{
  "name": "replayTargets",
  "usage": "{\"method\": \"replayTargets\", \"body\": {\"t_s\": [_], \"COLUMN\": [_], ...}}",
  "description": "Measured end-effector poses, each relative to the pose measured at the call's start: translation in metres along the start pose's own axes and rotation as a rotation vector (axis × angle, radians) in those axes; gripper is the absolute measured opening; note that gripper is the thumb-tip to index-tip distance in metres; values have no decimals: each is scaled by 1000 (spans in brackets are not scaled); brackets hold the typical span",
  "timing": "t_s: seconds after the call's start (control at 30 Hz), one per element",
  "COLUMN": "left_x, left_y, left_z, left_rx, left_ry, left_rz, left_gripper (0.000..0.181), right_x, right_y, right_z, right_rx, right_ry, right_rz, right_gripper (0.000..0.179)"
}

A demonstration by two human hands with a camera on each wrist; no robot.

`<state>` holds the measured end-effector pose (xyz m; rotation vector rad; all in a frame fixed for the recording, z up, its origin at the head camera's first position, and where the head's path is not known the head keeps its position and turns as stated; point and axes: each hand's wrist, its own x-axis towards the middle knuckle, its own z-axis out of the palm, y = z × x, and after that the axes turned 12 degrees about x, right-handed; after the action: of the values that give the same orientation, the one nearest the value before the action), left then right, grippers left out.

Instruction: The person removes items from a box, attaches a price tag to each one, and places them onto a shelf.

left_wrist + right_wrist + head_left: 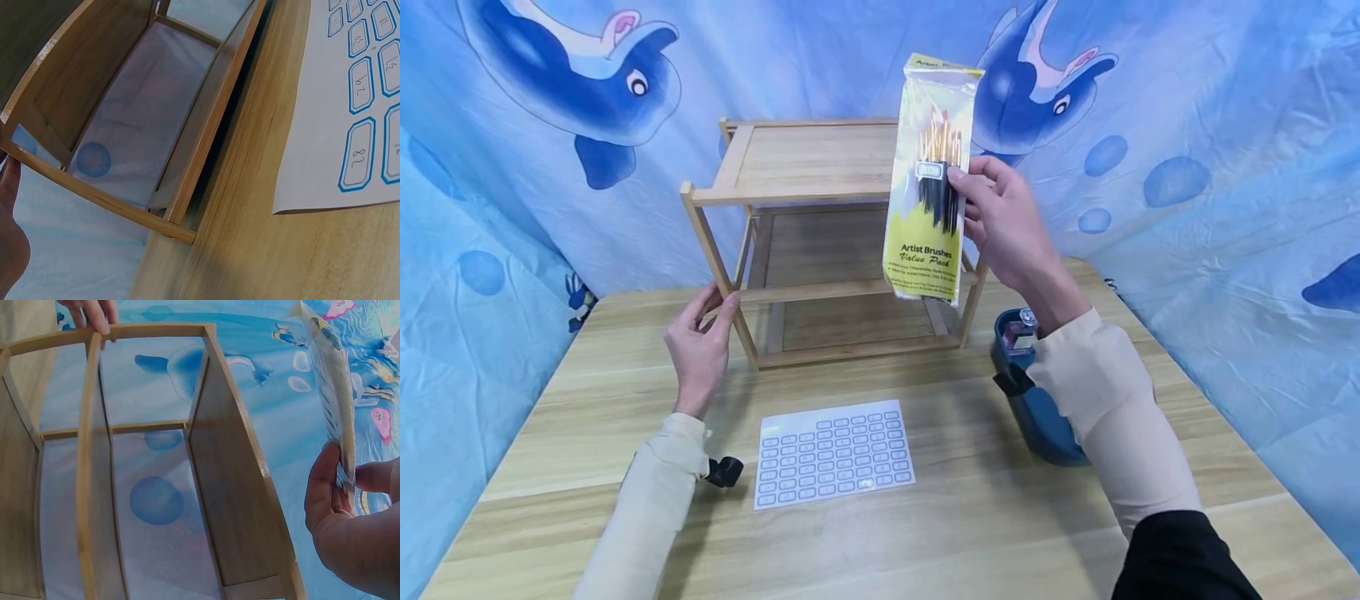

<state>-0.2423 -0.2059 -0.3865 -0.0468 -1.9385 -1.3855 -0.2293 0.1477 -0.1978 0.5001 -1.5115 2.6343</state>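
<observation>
A clear-fronted pack of artist brushes, yellow and white with a small numbered sticker on it, is held upright in front of the wooden shelf. My right hand pinches its right edge, thumb over the front. From the right wrist view the pack appears edge-on between thumb and fingers. My left hand grips the shelf's front left leg beside the middle tier, with thumb and fingers to either side. Only part of that hand enters the left wrist view.
On the table before the shelf lies a white sheet of numbered labels, several of them gone from its top row. A dark blue bin stands at right, partly behind my right sleeve, with a small perfume bottle inside. A dolphin-print curtain surrounds the table.
</observation>
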Motion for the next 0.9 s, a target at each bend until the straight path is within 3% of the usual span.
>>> {"method": "replayTargets", "body": {"t_s": [0.4,0.9], "left_x": [0,-1], "left_y": [0,2], "left_z": [-1,-2], "left_rx": [-15,8], "left_ry": [-5,-15], "left_rz": [12,-5], "left_gripper": [34,34], "right_x": [26,67], "right_y": [-7,-11], "right_z": [12,26], "right_rx": [-24,-141], "right_ry": [48,89], "right_rz": [27,60], "right_gripper": [10,11]}}
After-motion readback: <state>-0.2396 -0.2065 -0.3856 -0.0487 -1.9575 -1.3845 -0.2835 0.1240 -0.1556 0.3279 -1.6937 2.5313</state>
